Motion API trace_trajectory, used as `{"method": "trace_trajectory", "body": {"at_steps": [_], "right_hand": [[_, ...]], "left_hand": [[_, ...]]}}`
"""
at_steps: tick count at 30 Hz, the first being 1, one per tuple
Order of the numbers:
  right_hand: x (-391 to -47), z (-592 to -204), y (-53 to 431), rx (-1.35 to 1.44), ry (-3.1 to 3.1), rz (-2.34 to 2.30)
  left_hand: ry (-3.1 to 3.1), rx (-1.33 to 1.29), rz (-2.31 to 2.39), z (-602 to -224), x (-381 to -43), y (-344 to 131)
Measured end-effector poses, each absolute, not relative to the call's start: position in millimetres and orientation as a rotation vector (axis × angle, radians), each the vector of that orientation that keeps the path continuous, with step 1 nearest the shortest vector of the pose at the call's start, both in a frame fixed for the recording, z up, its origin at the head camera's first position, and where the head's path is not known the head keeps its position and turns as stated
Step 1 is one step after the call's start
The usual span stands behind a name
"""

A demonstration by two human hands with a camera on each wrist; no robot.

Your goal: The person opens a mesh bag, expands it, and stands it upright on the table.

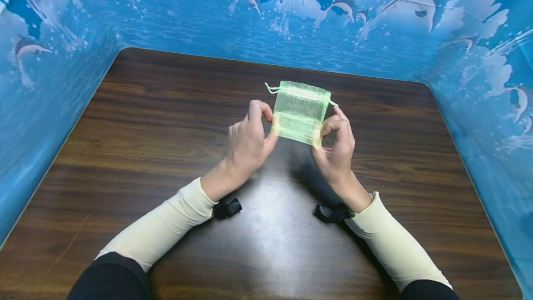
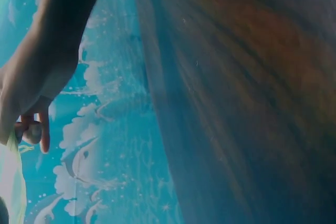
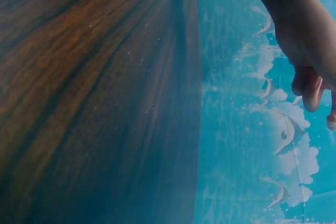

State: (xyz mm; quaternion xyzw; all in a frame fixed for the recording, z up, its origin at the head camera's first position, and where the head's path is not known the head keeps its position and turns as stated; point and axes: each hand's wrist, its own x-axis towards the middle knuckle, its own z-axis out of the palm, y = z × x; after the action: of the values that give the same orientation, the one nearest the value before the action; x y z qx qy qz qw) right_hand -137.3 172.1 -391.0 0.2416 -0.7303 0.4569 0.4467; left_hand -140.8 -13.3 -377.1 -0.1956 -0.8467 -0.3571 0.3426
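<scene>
A small sheer green drawstring pouch (image 1: 301,110) is held up over the table, its gathered top and cord ends facing away from me. My left hand (image 1: 251,138) pinches its lower left edge between thumb and index finger. At the lower right corner, my right hand (image 1: 337,147) pinches it the same way, with one finger stretched up near the cord end. The left wrist view catches part of the pouch (image 2: 16,182) under the left hand (image 2: 39,72). In the right wrist view the right hand (image 3: 310,51) shows at the edge, with the pouch out of frame.
A dark wood-grain table (image 1: 158,152) spreads beneath both arms. Blue sheeting printed with dolphins and clouds (image 1: 266,31) stands along its back and sides. Black straps (image 1: 226,208) sit at the wrists, over pale sleeves (image 1: 162,223).
</scene>
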Motion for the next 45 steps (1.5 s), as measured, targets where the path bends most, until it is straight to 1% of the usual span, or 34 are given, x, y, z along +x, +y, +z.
{"method": "trace_trajectory", "body": {"at_steps": [16,26,29,38,45], "right_hand": [[-138,-396,170,0.752,-1.779,0.911],[-134,-395,170,0.625,-1.902,1.0],[-133,-397,169,0.617,-1.875,1.029],[-135,-399,164,0.731,-1.692,1.023],[-134,-400,164,0.824,-1.668,0.966]], "left_hand": [[-2.296,-0.426,-1.099,-385,-142,-9],[-2.1,-0.553,-1.03,-389,-141,-4],[-2.093,-0.556,-1.034,-389,-141,-3],[-2.158,-0.524,-1.085,-390,-141,-3],[-2.231,-0.481,-1.164,-389,-141,-2]]}}
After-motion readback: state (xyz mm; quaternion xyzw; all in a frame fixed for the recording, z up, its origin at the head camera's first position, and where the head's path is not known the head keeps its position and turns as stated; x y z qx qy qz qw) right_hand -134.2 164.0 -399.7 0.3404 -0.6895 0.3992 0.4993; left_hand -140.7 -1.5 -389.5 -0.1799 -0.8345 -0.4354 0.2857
